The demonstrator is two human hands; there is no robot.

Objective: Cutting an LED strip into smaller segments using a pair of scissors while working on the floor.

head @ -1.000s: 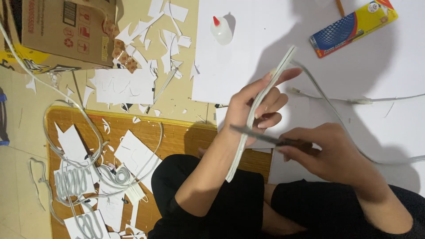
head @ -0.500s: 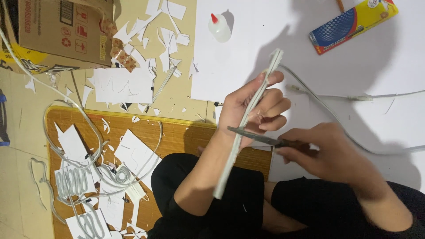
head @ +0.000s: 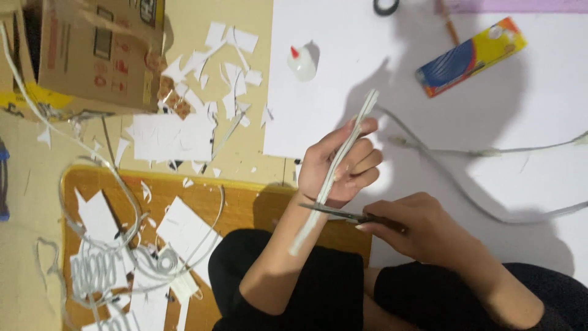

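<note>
A large white sheet [head: 441,86] covers the floor at the top right, with a cardboard box [head: 92,52] at the top left and an orange mat [head: 239,202] below it, littered with paper scraps [head: 184,132] and white cord [head: 92,270]. A grey cable [head: 490,150] runs across the sheet, near a blue and yellow packet [head: 470,56] and a small glue bottle [head: 301,62]. The person sits with dark-clothed legs at the bottom. The left hand [head: 343,165] is closed around a long white strip [head: 334,171], held slantwise above the lap. The right hand [head: 416,230] grips scissors [head: 334,211], whose blades meet the strip just below the left hand.
</note>
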